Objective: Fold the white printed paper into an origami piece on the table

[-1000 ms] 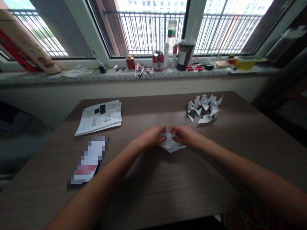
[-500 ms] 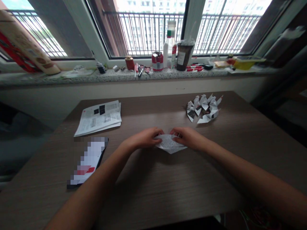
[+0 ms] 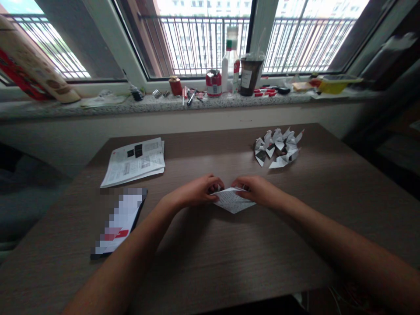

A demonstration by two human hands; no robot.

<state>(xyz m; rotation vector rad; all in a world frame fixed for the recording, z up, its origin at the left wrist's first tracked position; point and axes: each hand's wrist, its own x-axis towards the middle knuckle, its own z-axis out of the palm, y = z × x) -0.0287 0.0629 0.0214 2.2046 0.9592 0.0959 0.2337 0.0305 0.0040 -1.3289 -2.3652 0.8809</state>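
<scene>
A folded sheet of printed paper lies between my hands at the middle of the table, with a pointed corner toward me. My left hand grips its left edge, thumb on top and fingers curled behind. On the other side, my right hand pinches the right part of the same paper, its fingers partly hidden. Beyond the right hand stands a cluster of folded paper figures, made of similar printed paper.
A stack of printed sheets lies at the back left of the table. Nearer me is a phone with a blurred screen, close to my left forearm. Along the windowsill stand a can, bottles and a lidded cup.
The top edge of the paper has gone from flat to peaked in the middle, and its front corner sits slightly lower. My left fingers have lifted a little; the view has shifted slightly.
</scene>
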